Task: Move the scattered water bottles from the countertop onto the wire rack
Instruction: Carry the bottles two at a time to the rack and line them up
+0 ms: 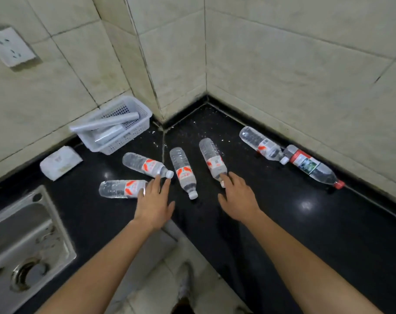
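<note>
Black corner countertop (283,223), tiled walls. Left hand (153,206), fingers spread, lies over the cap end of a lying bottle (122,189); right hand (237,198), open, touches another bottle (213,159). Four more bottles lie beyond; white basket (142,112) farthest left.

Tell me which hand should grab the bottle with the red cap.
Right. The right hand lies nearer the red-capped bottle, which rests by the right wall. The left hand sits over the bottles on the left and would have to cross over.
</note>
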The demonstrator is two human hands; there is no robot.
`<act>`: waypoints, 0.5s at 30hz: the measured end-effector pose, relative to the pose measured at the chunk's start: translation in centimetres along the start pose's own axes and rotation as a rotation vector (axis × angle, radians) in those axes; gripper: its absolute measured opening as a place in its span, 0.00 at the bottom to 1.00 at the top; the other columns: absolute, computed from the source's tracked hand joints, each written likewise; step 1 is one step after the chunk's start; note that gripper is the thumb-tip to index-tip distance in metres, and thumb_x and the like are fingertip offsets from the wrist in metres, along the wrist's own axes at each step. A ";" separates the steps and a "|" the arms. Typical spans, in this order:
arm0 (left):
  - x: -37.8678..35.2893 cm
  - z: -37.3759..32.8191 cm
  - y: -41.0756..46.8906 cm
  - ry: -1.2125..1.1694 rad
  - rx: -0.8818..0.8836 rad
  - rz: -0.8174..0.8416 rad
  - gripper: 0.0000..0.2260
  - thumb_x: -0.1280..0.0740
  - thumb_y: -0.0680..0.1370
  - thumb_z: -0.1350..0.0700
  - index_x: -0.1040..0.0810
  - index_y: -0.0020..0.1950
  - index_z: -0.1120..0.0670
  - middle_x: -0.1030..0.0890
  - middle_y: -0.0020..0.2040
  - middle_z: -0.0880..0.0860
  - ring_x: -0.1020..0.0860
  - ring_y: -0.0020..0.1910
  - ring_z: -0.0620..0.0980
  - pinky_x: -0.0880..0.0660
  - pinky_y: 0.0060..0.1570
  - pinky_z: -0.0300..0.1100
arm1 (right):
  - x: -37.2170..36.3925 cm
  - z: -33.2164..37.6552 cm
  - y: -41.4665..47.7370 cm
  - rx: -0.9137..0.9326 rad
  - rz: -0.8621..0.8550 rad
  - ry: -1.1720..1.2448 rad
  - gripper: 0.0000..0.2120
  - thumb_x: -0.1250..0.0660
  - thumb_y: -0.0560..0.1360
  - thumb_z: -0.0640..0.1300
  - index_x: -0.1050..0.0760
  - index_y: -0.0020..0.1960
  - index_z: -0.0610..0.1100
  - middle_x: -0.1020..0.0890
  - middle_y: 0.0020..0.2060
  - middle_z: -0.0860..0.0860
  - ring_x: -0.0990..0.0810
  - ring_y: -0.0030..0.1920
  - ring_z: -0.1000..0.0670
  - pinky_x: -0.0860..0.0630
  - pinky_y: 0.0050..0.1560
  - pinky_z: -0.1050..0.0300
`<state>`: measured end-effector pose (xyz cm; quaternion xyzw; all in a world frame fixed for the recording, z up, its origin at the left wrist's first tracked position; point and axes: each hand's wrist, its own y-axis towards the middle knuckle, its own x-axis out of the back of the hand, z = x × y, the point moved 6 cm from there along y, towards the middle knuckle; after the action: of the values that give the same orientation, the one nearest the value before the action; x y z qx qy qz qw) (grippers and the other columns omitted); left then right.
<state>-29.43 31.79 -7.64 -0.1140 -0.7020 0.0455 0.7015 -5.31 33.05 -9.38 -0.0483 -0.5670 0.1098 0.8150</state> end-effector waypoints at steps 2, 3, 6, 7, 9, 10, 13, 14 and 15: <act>-1.0 0.3 3.6 0.028 -0.099 0.063 0.35 0.39 0.81 0.44 0.51 0.83 0.53 0.51 0.82 0.59 0.45 0.80 0.60 0.40 0.75 0.58 | -0.9 -1.0 2.2 -0.135 0.068 0.025 0.33 0.36 0.81 0.52 0.45 0.81 0.46 0.40 0.78 0.43 0.37 0.76 0.41 0.32 0.71 0.43; -1.5 0.4 5.3 0.035 -0.149 0.093 0.35 0.38 0.81 0.44 0.52 0.83 0.53 0.51 0.82 0.59 0.46 0.80 0.60 0.40 0.75 0.58 | -1.4 -1.4 3.2 -0.196 0.098 0.050 0.34 0.36 0.80 0.52 0.45 0.81 0.46 0.39 0.78 0.42 0.36 0.75 0.40 0.31 0.70 0.43; -3.0 -0.1 9.9 0.091 -0.301 0.147 0.36 0.36 0.80 0.50 0.51 0.83 0.52 0.54 0.83 0.58 0.52 0.81 0.60 0.45 0.77 0.60 | -2.6 -2.4 5.7 -0.351 0.148 0.149 0.36 0.34 0.79 0.52 0.47 0.81 0.44 0.38 0.76 0.41 0.35 0.74 0.39 0.30 0.70 0.42; -3.3 -0.5 11.2 0.117 -0.363 0.162 0.37 0.35 0.79 0.53 0.51 0.82 0.51 0.55 0.83 0.58 0.55 0.81 0.60 0.47 0.77 0.61 | -3.1 -2.7 6.4 -0.393 0.151 0.188 0.37 0.34 0.79 0.52 0.48 0.81 0.44 0.37 0.76 0.41 0.35 0.74 0.39 0.30 0.70 0.42; -4.5 -1.5 13.4 0.169 -0.468 0.182 0.39 0.34 0.77 0.59 0.51 0.82 0.49 0.58 0.83 0.58 0.58 0.81 0.61 0.51 0.77 0.63 | -3.9 -3.0 7.8 -0.466 0.142 0.271 0.37 0.34 0.80 0.51 0.49 0.82 0.44 0.38 0.77 0.41 0.34 0.74 0.39 0.30 0.70 0.44; -5.0 -1.9 14.0 0.206 -0.514 0.193 0.39 0.34 0.77 0.60 0.51 0.83 0.47 0.59 0.83 0.58 0.59 0.81 0.61 0.53 0.77 0.63 | -4.5 -3.0 8.3 -0.499 0.138 0.315 0.38 0.34 0.80 0.51 0.50 0.82 0.44 0.38 0.77 0.41 0.33 0.74 0.39 0.31 0.71 0.44; -7.2 -3.2 15.1 0.279 -0.630 0.184 0.36 0.34 0.78 0.59 0.46 0.82 0.45 0.53 0.83 0.59 0.54 0.81 0.64 0.51 0.76 0.67 | -6.3 -3.1 9.4 -0.588 0.145 0.415 0.41 0.33 0.80 0.52 0.54 0.83 0.44 0.38 0.78 0.41 0.35 0.76 0.39 0.34 0.73 0.46; -7.5 -3.5 15.2 0.261 -0.650 0.130 0.34 0.30 0.76 0.58 0.38 0.79 0.45 0.44 0.82 0.60 0.47 0.80 0.66 0.47 0.74 0.69 | -7.0 -3.0 9.6 -0.603 0.150 0.433 0.42 0.33 0.80 0.52 0.55 0.83 0.43 0.38 0.79 0.40 0.35 0.76 0.39 0.34 0.73 0.47; -7.7 -3.7 15.4 0.242 -0.655 0.088 0.32 0.25 0.71 0.58 0.28 0.74 0.46 0.34 0.78 0.61 0.39 0.77 0.67 0.41 0.70 0.71 | -7.5 -3.0 9.8 -0.613 0.149 0.443 0.42 0.33 0.80 0.51 0.55 0.83 0.43 0.38 0.78 0.40 0.34 0.76 0.39 0.34 0.73 0.47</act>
<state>-24.35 44.66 -18.55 -0.3676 -0.5854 -0.1659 0.7033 -6.20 40.92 -19.28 -0.3532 -0.3788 -0.0189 0.8552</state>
